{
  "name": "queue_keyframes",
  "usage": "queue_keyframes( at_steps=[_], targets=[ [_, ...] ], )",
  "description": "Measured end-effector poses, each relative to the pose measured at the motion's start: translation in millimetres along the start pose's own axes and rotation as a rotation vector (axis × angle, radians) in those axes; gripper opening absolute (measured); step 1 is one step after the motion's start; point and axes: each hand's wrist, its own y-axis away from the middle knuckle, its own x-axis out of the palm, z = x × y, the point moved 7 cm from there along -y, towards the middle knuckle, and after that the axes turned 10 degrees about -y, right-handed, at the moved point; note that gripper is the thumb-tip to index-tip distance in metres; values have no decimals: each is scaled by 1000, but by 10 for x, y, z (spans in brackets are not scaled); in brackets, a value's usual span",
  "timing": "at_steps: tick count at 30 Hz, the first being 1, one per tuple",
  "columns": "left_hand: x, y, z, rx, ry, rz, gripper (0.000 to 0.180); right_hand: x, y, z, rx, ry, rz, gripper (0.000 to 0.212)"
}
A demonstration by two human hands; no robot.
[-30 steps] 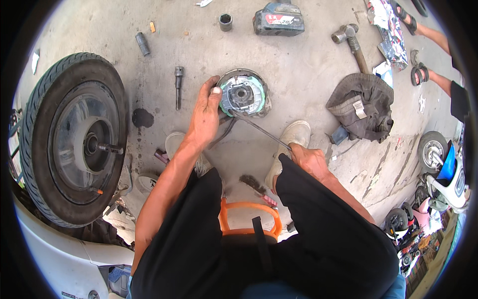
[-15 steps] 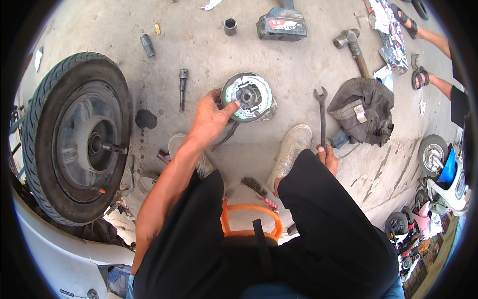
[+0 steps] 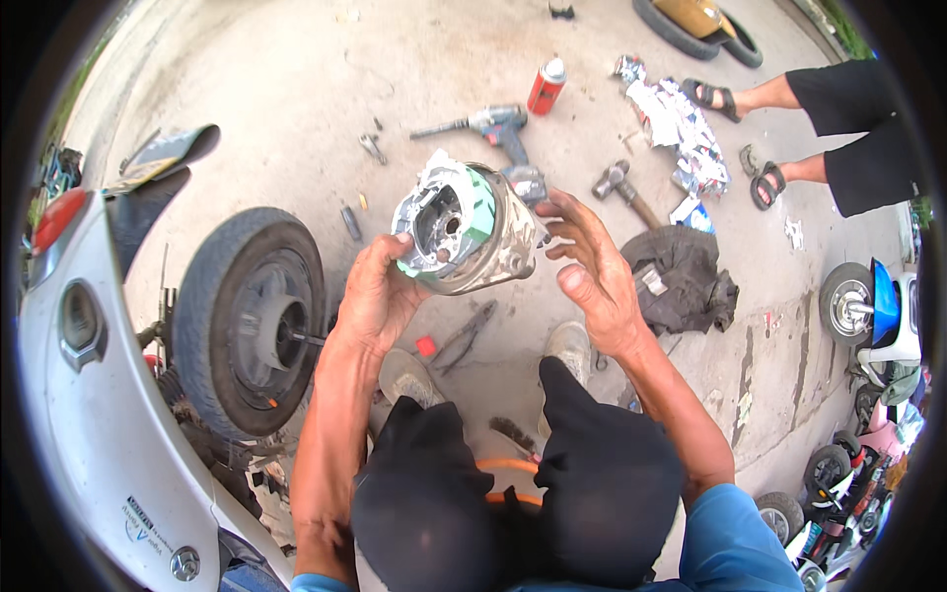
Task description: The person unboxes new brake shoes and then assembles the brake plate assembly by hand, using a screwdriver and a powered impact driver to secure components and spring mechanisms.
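OK, L grip (image 3: pixel 375 296) holds housing (image 3: pixel 515 235) w/ green-edged ring (image 3: pixel 480 209) inside, R grip (image 3: pixel 604 286) spread.

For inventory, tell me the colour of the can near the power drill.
The can is red, whitish at the top; clearest in head view.

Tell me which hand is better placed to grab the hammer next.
Probably the right hand: it is open beside the brake plate, with no clear grip on it, and nearer the hammer. The left hand grips the brake plate from its left side.
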Motion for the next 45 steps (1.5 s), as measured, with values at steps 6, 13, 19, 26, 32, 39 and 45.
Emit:
queue_keyframes(
  at_steps=[6,13,19,26,32,39,45],
  targets=[
    [704,501,-957,-95,-97,67,39,305,-261,1762,-703,499,109,73],
    [1491,1439,-1536,120,-685,197,88,214,-21,2632,-504,366,-402,58],
    [1402,1708,-1601,322,-840,-28,93,226,67,2332,-208,-63,-392,55],
    [1137,1536,-1165,504,-467,50,70,372,70,1861,-107,-358,-321,46],
    [1251,1645,-1259,633,-323,49,47,358,117,1888,-169,-453,-250,48],
    [1342,1692,-1273,708,-447,33,34,241,172,1949,-189,-592,-244,49],
    [1430,1719,-1251,733,-426,2,42,170,199,1885,-126,-590,-282,52]
  ],
)
